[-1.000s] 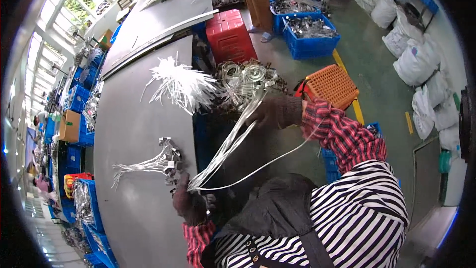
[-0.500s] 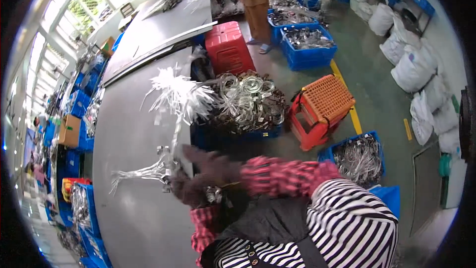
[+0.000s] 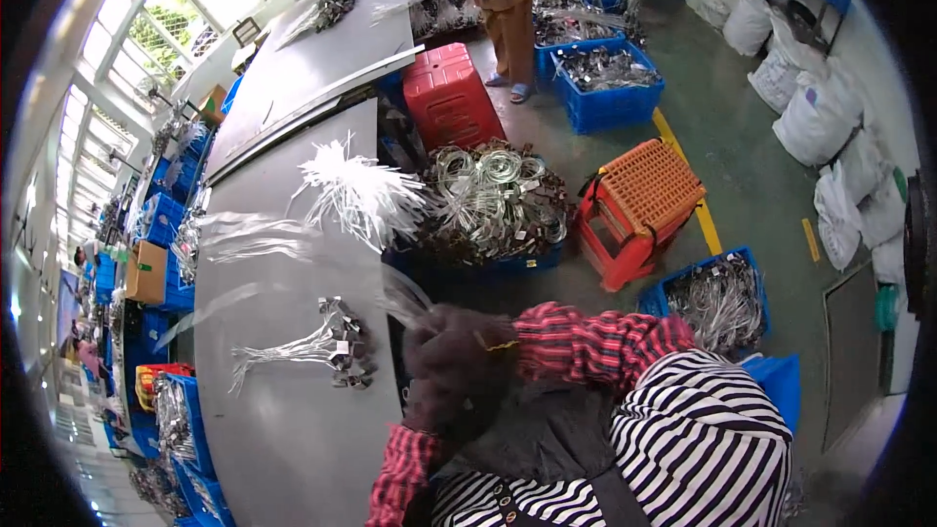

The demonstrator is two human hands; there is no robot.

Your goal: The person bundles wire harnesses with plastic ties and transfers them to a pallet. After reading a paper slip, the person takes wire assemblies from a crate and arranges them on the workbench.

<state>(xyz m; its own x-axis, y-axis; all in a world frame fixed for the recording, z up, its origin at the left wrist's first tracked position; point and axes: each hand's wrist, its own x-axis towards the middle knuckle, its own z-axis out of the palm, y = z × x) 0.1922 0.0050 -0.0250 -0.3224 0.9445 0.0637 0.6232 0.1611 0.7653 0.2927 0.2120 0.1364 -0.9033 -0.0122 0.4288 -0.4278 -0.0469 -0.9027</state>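
My right hand (image 3: 464,337) and my left hand (image 3: 444,408), both in dark brown gloves, are pressed together at the table's near right edge. Out of the right hand comes a bundle of whitish translucent strips (image 3: 402,295), smeared by motion and fanning left over the table. The left hand is closed just below; what lies in its fingers is hidden. Beside them on the grey table (image 3: 273,449) rests a small bundle of strips with dark metal ends (image 3: 337,346). Farther up lies a big pile of white strips (image 3: 356,190).
A blue crate heaped with coiled strips (image 3: 493,195) stands against the table's right side. Beyond it are a red plastic bin (image 3: 454,93), an orange-red stool (image 3: 639,205) and another filled blue crate (image 3: 717,303). A person in brown (image 3: 503,10) works at the far table.
Both hands have drawn back right, away from the small bundle, which stays on the table. Loose strips now sweep blurred over the tabletop.
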